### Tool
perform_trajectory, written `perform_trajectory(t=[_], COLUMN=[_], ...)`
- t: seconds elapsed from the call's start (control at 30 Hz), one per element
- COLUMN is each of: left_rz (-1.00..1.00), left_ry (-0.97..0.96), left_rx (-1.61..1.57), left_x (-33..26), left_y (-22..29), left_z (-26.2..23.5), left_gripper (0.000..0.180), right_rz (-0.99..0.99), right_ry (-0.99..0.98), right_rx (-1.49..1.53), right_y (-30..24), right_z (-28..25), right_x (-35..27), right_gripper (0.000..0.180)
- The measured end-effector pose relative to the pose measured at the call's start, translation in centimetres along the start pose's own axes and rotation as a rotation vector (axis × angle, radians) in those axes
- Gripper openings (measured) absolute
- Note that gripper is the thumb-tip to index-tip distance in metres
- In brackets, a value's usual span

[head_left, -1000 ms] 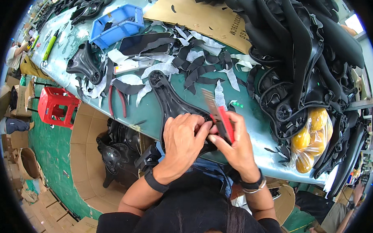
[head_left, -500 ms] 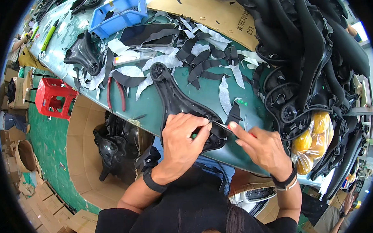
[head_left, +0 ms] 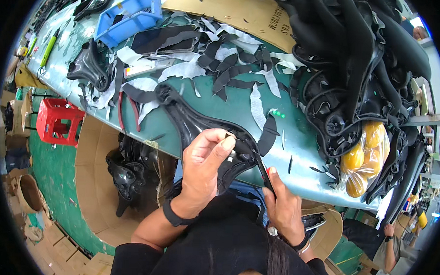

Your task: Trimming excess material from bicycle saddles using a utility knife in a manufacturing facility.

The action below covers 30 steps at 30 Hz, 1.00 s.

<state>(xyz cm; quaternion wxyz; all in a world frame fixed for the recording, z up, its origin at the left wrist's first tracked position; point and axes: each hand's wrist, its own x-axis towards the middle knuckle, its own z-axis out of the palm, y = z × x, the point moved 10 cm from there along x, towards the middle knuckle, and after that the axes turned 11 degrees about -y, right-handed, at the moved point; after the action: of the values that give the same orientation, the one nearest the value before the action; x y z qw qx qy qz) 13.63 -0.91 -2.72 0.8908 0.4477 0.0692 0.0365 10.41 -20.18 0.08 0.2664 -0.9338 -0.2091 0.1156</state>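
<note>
A black bicycle saddle (head_left: 208, 121) lies underside up across the near table edge, its narrow nose pointing to the far left. My left hand (head_left: 204, 161) is over its wide rear part, thumb and forefinger pinching the loose edge of the dark cover material. My right hand (head_left: 284, 207) is closed round a slim dark tool (head_left: 263, 169) with a bit of red at the grip. The tool's tip touches or nearly touches the saddle's right rim; its exact kind cannot be made out. My fingers hide part of the saddle's rear.
Black and grey offcuts (head_left: 227, 72) litter the green table (head_left: 197, 100). Red-handled pliers (head_left: 129, 112), a utility knife (head_left: 147, 67) and a blue bin (head_left: 129, 25) are to the left. Saddles and covers (head_left: 348, 84) pile up at right beside bagged yellow balls (head_left: 367, 162). A carton (head_left: 95, 181) stands below.
My right hand has swung down and nearer, turning the tool steeper. The left hand has risen slightly and now pinches the cover edge. The saddle's nose has shifted left in view.
</note>
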Motion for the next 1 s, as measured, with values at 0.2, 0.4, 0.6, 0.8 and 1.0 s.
perform_trajectory(t=[0.2,0.4,0.6,0.8,1.0], left_rz=[0.389,0.172,0.167,-0.216,-0.285], left_ry=[-0.774,-0.457,-0.134,-0.715,-0.502], left_rx=[1.32,-0.296,0.81,1.365,1.209], left_x=[3.8,10.4,10.3,6.6,3.7], left_y=[4.3,3.2,4.6,4.4,4.9], left_z=[8.1,0.0,-0.3,-0.9,-4.4], left_gripper=[0.014,0.013,0.037,0.055,0.054], right_rz=[-0.01,0.1,0.29,0.037,-0.24], right_ry=[-0.222,-0.203,-0.193,-0.111,-0.15], right_rx=[-0.245,0.085,0.401,0.462,0.278], right_y=[-0.7,-0.9,1.1,1.8,0.4], right_z=[-2.0,0.7,2.2,-1.1,-1.6], right_x=[4.9,3.1,2.8,4.2,4.2], right_gripper=[0.051,0.054,0.051,0.048,0.049])
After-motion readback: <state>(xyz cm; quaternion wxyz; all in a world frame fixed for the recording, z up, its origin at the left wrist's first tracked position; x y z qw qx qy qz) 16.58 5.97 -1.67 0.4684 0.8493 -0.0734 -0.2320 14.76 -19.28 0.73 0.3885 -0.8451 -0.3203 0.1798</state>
